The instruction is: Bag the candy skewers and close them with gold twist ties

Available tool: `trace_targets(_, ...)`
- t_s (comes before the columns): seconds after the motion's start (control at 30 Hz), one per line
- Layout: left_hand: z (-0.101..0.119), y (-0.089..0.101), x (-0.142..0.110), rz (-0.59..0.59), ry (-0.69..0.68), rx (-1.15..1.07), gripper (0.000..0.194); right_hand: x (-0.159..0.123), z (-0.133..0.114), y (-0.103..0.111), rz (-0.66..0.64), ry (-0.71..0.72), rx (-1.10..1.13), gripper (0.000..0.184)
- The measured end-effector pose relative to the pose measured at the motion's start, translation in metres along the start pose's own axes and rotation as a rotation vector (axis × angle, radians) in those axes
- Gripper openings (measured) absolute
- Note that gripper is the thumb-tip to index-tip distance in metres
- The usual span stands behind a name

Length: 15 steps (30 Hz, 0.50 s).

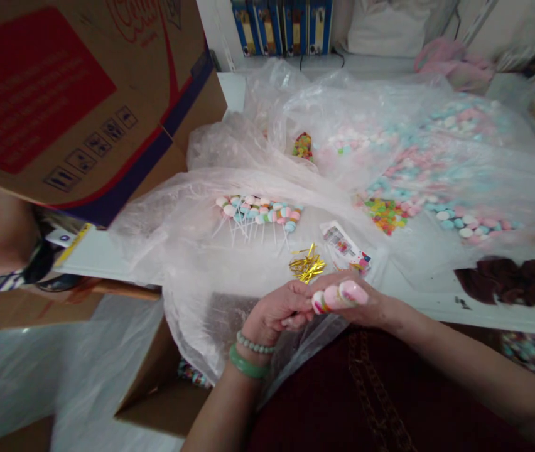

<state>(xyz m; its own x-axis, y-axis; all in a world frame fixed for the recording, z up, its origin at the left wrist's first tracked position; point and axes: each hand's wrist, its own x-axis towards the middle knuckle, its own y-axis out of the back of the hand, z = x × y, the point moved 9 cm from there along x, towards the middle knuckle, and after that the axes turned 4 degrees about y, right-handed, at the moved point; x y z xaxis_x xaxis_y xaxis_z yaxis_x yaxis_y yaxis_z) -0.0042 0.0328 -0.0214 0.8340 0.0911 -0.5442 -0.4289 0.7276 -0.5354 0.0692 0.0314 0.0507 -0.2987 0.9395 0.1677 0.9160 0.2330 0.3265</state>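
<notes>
Marshmallow skewer (339,296) lies just right of left hand (281,309), which pinches its left end (stick itself hidden, tbh). Long axis runs sideways, slight rise rightward. Right hand (362,314) equally near, behind candy, can't tell its grip. Gold ties (307,263) beyond pinch.

Your left hand (282,307) is curled inward, fingers (296,299) bent and pinched together, your right hand (338,277) just beside them. Your left forearm (224,408) slants back from those fingers; your right forearm (441,342) stretches away to their right.
</notes>
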Motion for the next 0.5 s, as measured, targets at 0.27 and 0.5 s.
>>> trace_targets(0.27,0.067,-0.012,-0.023,0.392,-0.231,1.083,0.014,-0.006,-0.038,-0.019,-0.295,0.313,-0.917,0.021)
trace_targets(0.5,0.09,-0.013,-0.035,1.07,-0.655,0.536,0.027,0.033,0.01,0.061,0.467,-0.095,-0.305,0.017)
